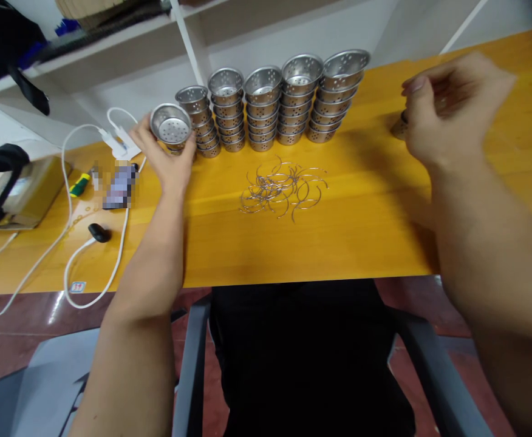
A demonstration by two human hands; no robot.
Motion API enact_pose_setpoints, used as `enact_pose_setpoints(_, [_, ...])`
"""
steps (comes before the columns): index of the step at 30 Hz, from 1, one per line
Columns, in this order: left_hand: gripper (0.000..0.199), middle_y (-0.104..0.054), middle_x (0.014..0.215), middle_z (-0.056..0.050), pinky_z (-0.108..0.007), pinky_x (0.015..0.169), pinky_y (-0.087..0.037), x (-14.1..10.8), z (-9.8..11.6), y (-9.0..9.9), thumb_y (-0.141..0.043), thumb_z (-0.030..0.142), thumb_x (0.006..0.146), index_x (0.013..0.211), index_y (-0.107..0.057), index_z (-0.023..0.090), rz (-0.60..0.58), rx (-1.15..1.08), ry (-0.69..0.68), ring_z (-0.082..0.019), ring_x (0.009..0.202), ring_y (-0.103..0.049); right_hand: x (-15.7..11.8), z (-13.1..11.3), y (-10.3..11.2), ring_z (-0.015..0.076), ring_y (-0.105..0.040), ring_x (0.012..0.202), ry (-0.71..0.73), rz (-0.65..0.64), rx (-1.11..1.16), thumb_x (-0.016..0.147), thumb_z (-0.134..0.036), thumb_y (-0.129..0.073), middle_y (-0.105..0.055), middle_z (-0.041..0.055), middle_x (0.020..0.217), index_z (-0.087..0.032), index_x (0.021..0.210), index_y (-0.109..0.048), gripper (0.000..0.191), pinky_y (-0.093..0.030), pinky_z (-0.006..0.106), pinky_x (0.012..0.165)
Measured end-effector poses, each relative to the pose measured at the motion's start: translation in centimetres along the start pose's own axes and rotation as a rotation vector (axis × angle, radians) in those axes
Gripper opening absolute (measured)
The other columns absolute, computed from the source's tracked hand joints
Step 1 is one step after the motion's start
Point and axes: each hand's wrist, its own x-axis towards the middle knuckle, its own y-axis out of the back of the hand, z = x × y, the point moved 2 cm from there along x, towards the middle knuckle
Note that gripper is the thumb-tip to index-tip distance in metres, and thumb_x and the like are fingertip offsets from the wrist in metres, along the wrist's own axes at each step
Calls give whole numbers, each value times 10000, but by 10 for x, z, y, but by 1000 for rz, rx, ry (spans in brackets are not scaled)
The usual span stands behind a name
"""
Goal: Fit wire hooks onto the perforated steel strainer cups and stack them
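Observation:
My left hand (168, 161) is wrapped round a small stack of perforated metal cups (171, 124) at the left end of a row. Beside it stand several taller stacks of the same cups (261, 115), mouths up. In front of the row lies a loose tangle of thin curved wires (277, 189). Over the right part of the table is my right hand (448, 100), its fingers curled and blurred; whether they hold anything is unclear. A metal cup (400, 126) shows partly behind that hand.
On the left of the wooden table (302, 255) are white cables, a power strip (124, 145), a phone (120, 186), a green-yellow tool (80, 185), a black plug-like object (99, 232) and a cardboard box (42, 188). Shelves (248, 30) rise behind.

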Motion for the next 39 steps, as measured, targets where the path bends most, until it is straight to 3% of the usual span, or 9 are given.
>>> enact_pose_setpoints(4, [1167, -646, 1596, -128, -675, 1448, -500, -33, 37, -28, -1036, 1050, 759, 1539, -555, 326, -247, -113, -70, -444, 1645, -609, -5, -19, 12, 240, -776, 893, 63, -281, 215, 1133, -285, -892, -896, 184, 1108, -172, 1202, -950, 145, -610, 413, 875])
enact_pose_setpoints(8, [1068, -694, 1537, -116, -640, 1394, -598, -81, 77, -56, -1127, 795, 877, 1624, -535, 313, -535, -285, -93, -411, 1538, -743, -17, -51, 16, 243, -751, 900, 211, -881, 412, 1025, -729, -1005, -892, 139, 1142, -217, 1476, -951, 685, -610, 415, 824])
enact_pose_setpoints(11, [1010, -745, 1512, -115, -627, 1366, -645, -97, 94, -62, -1161, 732, 875, 1609, -619, 299, -648, -327, -53, -404, 1493, -789, -29, -69, 1, 275, -746, 939, 282, -1131, 443, 967, -905, -978, -863, 175, 1279, -193, 1620, -889, 971, -634, 450, 844])
enact_pose_setpoints(14, [949, -794, 1470, -113, -637, 1352, -664, -95, 97, -57, -1194, 754, 813, 1499, -742, 279, -724, -308, -3, -415, 1459, -811, -40, -74, -24, 286, -723, 919, 361, -1146, 402, 987, -911, -937, -831, 151, 1233, -231, 1590, -901, 909, -625, 468, 877])
enact_pose_setpoints(18, [963, -838, 1351, -112, -608, 1250, -718, -92, 96, -49, -1155, 846, 800, 1441, -775, 235, -812, -350, 147, -377, 1303, -859, -50, -80, -47, 307, -773, 992, 396, -1063, 362, 1122, -740, -815, -845, 150, 1282, -269, 1424, -931, 571, -612, 468, 961])
enact_pose_setpoints(24, [904, -867, 1327, -135, -554, 1140, -765, -100, 117, -47, -1168, 757, 778, 1393, -792, 212, -970, -398, 191, -362, 1222, -885, -40, -113, -49, 299, -767, 999, 461, -1162, 173, 1109, -342, -768, -832, 140, 1244, -250, 1154, -869, 144, -572, 440, 968])
enact_pose_setpoints(29, [833, -878, 1337, -136, -551, 1151, -772, -99, 125, -45, -1179, 634, 795, 1399, -795, 210, -997, -401, 183, -368, 1238, -895, -22, -140, -45, 267, -685, 891, 477, -1291, 10, 1042, -181, -729, -816, 127, 1109, -222, 1049, -813, 94, -499, 416, 865])
enact_pose_setpoints(34, [834, -870, 1371, -125, -562, 1193, -766, -102, 118, -47, -1197, 562, 797, 1435, -779, 225, -927, -380, 193, -357, 1276, -886, -21, -139, -40, 257, -706, 846, 382, -1289, 183, 1035, -251, -715, -857, 88, 1021, -234, 1033, -783, 71, -515, 412, 839])
enact_pose_setpoints(39, [916, -844, 1397, -127, -610, 1232, -753, -104, 108, -52, -1180, 707, 816, 1472, -751, 233, -884, -392, 184, -364, 1311, -878, -26, -118, -36, 301, -747, 874, 148, -1170, 513, 1024, -501, -856, -859, 91, 1006, -274, 1074, -798, 240, -580, 473, 859])
